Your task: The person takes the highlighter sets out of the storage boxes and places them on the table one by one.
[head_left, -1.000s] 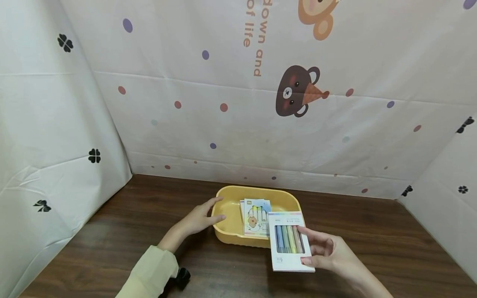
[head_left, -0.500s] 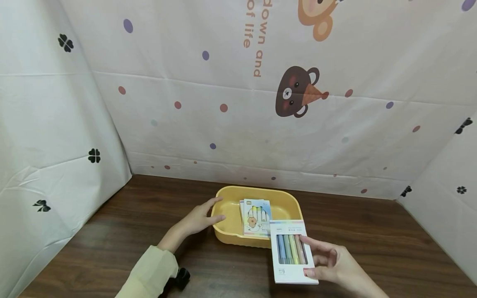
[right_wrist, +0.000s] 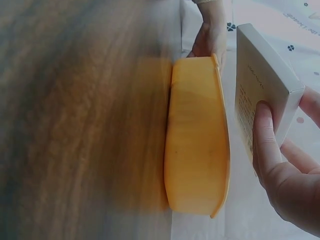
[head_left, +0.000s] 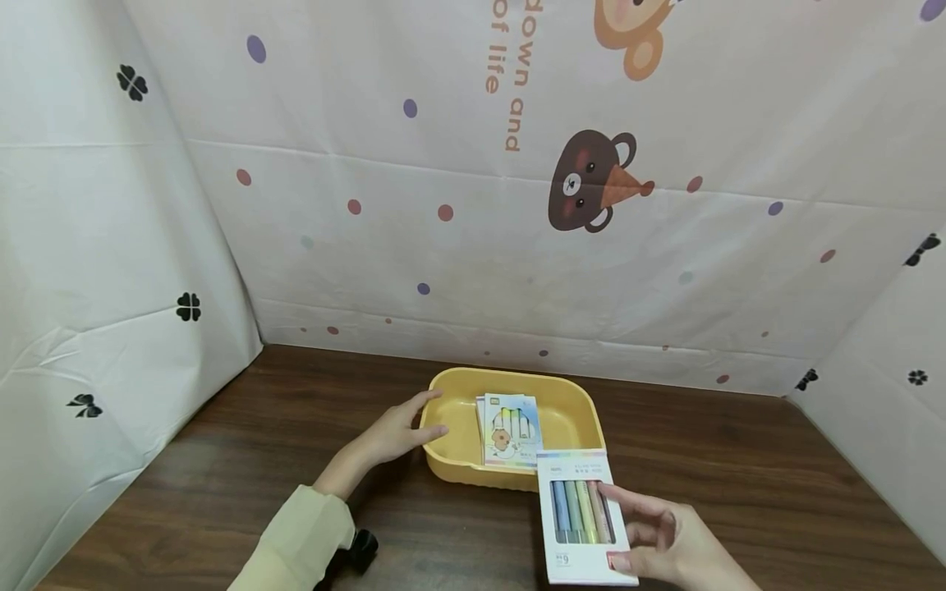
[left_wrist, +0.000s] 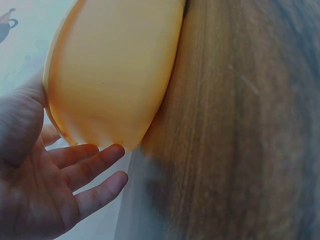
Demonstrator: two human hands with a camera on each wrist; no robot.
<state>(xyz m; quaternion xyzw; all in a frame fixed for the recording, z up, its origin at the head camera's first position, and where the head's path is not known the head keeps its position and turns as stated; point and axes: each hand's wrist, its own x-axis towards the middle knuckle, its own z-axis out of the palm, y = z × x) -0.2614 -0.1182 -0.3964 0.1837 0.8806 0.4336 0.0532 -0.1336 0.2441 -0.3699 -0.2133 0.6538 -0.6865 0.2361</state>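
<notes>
A yellow plastic basin (head_left: 569, 410) stands on the brown table. My left hand (head_left: 399, 431) holds its left rim, with thumb and forefinger over the edge and other fingers (left_wrist: 102, 162) against or near the outer wall. My right hand (head_left: 668, 546) grips a white box of coloured pens (head_left: 587, 566) by its right side; pens show through its window. The box is in the air just in front of the basin's front right edge, its back facing the right wrist view. Inside the basin lies another pen box (head_left: 510, 451) with a cartoon print, with something similar partly hidden beneath it.
White printed cloth (head_left: 332, 246) hangs behind the table (head_left: 724, 460) and along both sides. A small black object (head_left: 362, 550) shows beside the left sleeve (head_left: 303, 525).
My right hand has drawn the white pen box toward me and slightly right, away from the basin. The left hand and the basin have stayed in place.
</notes>
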